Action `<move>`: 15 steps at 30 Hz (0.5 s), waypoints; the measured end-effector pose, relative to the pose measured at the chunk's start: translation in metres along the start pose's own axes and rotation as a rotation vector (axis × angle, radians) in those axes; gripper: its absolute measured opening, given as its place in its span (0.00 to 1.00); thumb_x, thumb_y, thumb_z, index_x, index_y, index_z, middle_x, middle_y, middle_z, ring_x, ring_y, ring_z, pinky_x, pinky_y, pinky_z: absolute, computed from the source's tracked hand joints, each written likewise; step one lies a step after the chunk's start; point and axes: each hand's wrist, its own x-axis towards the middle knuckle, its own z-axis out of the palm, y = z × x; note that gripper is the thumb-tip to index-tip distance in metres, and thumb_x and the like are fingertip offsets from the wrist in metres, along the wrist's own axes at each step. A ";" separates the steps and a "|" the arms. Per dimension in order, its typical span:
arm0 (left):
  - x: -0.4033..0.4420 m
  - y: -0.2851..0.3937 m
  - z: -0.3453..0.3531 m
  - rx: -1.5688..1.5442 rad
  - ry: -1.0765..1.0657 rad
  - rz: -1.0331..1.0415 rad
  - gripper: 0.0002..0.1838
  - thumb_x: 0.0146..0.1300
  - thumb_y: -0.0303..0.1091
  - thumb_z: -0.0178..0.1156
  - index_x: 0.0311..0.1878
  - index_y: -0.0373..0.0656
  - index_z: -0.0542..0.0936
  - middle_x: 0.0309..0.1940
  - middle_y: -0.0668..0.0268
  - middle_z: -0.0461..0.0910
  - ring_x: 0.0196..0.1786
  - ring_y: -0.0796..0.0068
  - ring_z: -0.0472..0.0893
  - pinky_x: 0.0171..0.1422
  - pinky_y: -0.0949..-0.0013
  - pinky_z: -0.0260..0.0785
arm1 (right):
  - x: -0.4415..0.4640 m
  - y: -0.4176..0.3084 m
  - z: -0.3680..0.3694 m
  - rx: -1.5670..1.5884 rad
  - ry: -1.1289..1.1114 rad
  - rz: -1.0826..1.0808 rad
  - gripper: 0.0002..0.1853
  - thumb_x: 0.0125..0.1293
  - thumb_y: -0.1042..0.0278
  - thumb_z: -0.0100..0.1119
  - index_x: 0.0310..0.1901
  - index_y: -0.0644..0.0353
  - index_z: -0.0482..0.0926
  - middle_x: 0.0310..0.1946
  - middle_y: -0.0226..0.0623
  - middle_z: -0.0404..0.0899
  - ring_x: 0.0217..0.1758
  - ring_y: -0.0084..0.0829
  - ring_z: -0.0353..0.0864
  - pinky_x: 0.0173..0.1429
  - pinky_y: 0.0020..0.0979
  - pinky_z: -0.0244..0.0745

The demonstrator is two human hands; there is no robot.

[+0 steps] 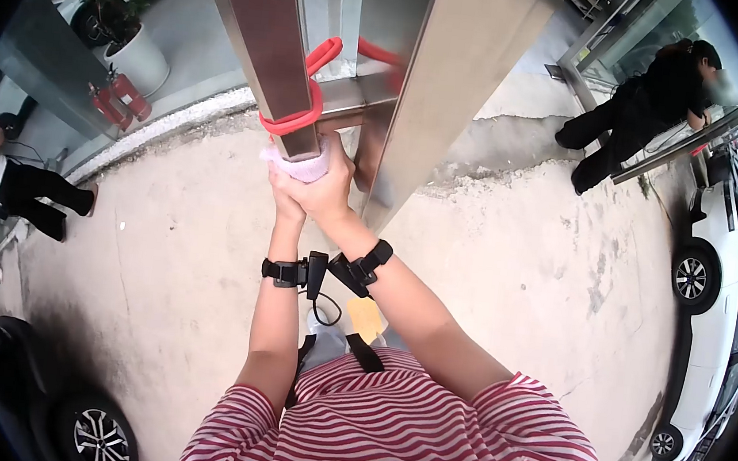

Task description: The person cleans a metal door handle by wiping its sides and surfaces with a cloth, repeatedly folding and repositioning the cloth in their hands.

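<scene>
- Far left of the metal bar (263,38), a person (35,189) in a white top and black trousers; lower on that side, a dark car (25,384) with a spoked wheel
- Nearer the metal bar, still on its left, two red fire extinguishers (118,98) just beside a white planter (141,62) holding a leafy plant
- The metal bar itself: straight, square-edged, slightly tilted; its broad face dark reddish-brown, its narrow side brushed silver and shiny
- Around the bar's lower part, a bright red cord (293,122), thick and smooth, wound about it with a loop standing off to the right
- At the bar's lower end, the left hand (289,208), curled closed on the cloth from below; its fingers are partly hidden by the other hand
- At that same end, wrapped against the bar, the cloth (304,169): pale lilac-pink, soft-looking, bunched and creased
- Just right of the bar's end, the right hand (332,189), closed round the cloth, overlapping the left hand
- Right of the metal bar, a wide silvery post (454,88)
- Far right of the bar, a person (652,107) in black, leaning forward; lower and farther out, a white car (714,290)
</scene>
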 end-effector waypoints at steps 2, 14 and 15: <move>-0.003 -0.010 -0.006 -0.060 -0.013 -0.058 0.24 0.74 0.46 0.37 0.58 0.37 0.69 0.52 0.57 0.75 0.53 0.68 0.76 0.58 0.64 0.69 | -0.002 0.002 0.002 -0.019 -0.018 0.016 0.35 0.36 0.56 0.76 0.47 0.65 0.74 0.35 0.45 0.82 0.36 0.41 0.84 0.42 0.34 0.79; -0.011 -0.005 -0.006 -0.065 0.056 -0.189 0.28 0.76 0.48 0.30 0.60 0.35 0.69 0.55 0.57 0.74 0.58 0.68 0.73 0.65 0.65 0.62 | -0.005 0.008 -0.004 0.085 -0.206 0.131 0.32 0.40 0.60 0.75 0.45 0.65 0.70 0.34 0.46 0.82 0.36 0.37 0.85 0.43 0.35 0.79; -0.009 -0.009 -0.008 -0.110 0.053 -0.173 0.27 0.75 0.48 0.31 0.59 0.35 0.69 0.54 0.57 0.75 0.56 0.69 0.74 0.64 0.65 0.64 | -0.004 0.001 -0.004 0.100 -0.223 0.150 0.32 0.42 0.60 0.75 0.46 0.65 0.69 0.35 0.45 0.82 0.38 0.35 0.84 0.45 0.34 0.78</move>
